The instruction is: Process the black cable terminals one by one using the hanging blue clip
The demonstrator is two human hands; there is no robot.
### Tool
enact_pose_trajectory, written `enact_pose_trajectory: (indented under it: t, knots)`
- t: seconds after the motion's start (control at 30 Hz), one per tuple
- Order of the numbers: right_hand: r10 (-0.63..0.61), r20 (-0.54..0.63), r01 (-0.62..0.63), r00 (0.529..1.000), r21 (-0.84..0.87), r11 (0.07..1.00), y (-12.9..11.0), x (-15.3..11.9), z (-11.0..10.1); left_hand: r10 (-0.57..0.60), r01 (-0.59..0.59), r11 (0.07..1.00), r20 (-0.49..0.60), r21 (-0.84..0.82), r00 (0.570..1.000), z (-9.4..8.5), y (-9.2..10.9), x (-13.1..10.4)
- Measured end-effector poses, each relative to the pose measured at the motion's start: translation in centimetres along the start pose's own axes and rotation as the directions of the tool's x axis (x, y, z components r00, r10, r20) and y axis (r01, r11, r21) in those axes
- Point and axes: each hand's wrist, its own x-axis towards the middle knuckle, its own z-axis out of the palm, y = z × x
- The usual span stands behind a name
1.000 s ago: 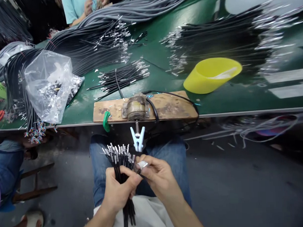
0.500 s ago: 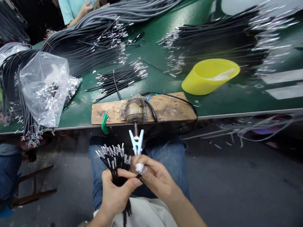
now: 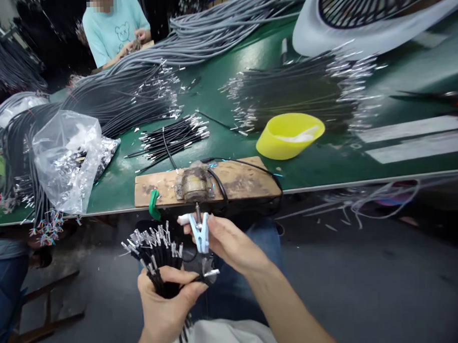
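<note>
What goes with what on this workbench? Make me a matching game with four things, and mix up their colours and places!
Things:
1. Slanted cup
2. V-shaped clip
3. Round motor-like block
4. Cable bundle nearest the camera

Colours and places:
A. Light blue
B. Held in the left hand
C. Yellow
D. On the wooden board

Right pairs: 1-C, 2-A, 3-D, 4-B
</note>
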Motion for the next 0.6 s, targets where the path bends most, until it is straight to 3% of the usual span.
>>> enact_pose_trajectory:
  t: [0.17, 0.3, 0.47, 0.6]
  knots:
    - [-0.058, 0.015, 0.053, 0.998, 0.243, 0.969, 1.0, 0.6, 1.4, 0.019, -0.019, 1.0, -0.014, -0.007, 1.0, 0.5, 0.0, 1.0]
    - [-0.038, 0.027, 0.027, 0.999, 0.328, 0.944, 1.5, 0.7, 1.5, 0.004, -0.004, 1.0, -0.009, -0.019, 1.0, 1.1, -0.4, 1.4]
    - [0.096, -0.01, -0.084, 0.995, 0.394, 0.915, 2.7, 0.4, 0.6, -0.021, 0.021, 0.999, 0.0, -0.046, 1.0, 1.4, -0.6, 1.3]
    - [0.123, -0.065, -0.086, 0.99, 0.405, 0.91, 4.0, -0.1, -0.8, -0.036, 0.036, 0.998, -0.001, -0.046, 0.999, 1.2, -0.6, 1.1]
